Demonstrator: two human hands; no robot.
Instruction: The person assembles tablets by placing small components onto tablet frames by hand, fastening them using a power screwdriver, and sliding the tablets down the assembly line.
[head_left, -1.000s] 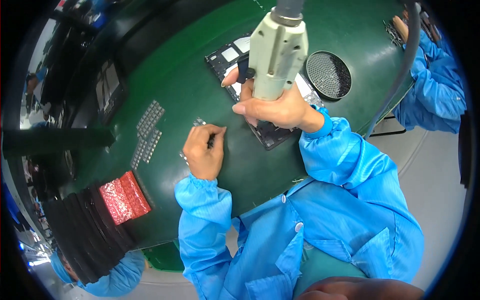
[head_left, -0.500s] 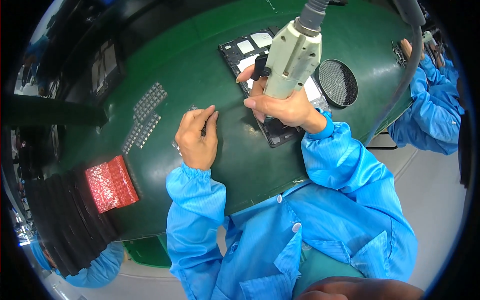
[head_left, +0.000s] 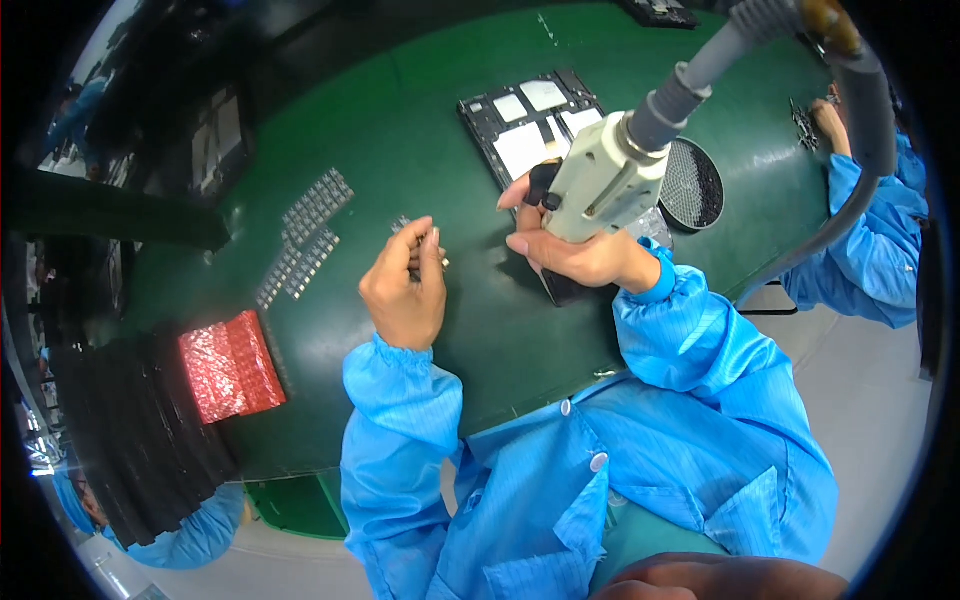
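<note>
So the right hand (head_left: 582, 258) has its grip wrapped around a chunky cream tool (head_left: 606, 180), right over the near half of a flat black device (head_left: 522, 145) on the green tabletop (head_left: 490, 365). Device's long axis runs far-left to near-right, with its uncovered part on the far side of that grip. Left hand (head_left: 402, 298) sits further off to the left, fingers curled toward the thumb; can't tell if it's pinching anything. Right's clearly closer.
</note>
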